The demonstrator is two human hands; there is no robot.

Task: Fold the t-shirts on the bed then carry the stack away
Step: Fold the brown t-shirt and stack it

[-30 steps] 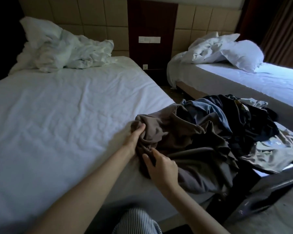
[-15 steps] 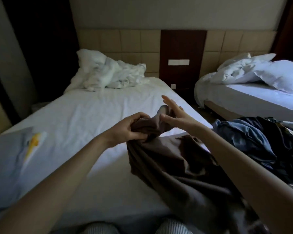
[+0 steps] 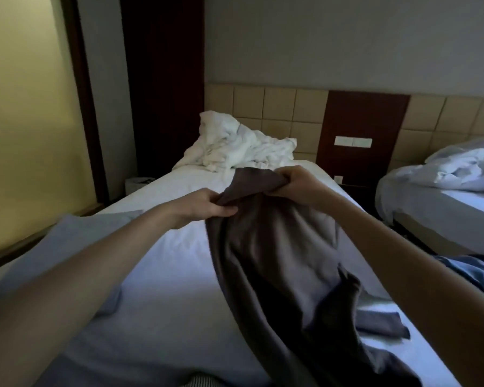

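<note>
Brown t-shirt [image 3: 277, 247], soft limp folds

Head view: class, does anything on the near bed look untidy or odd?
A crumpled white duvet lies heaped at the far end of the white-sheeted bed. The grey-brown t-shirt, gripped by left hand and right hand, hangs unfolded.

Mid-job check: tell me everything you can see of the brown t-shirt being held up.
The brown t-shirt is a dull grey-brown, soft-looking cloth, unfolded and creased. The left hand and right hand each grip its bunched top edge, raised above the white bed. The rest hangs toward the camera in loose folds, its lower end leaving the frame. No print shows.
</note>
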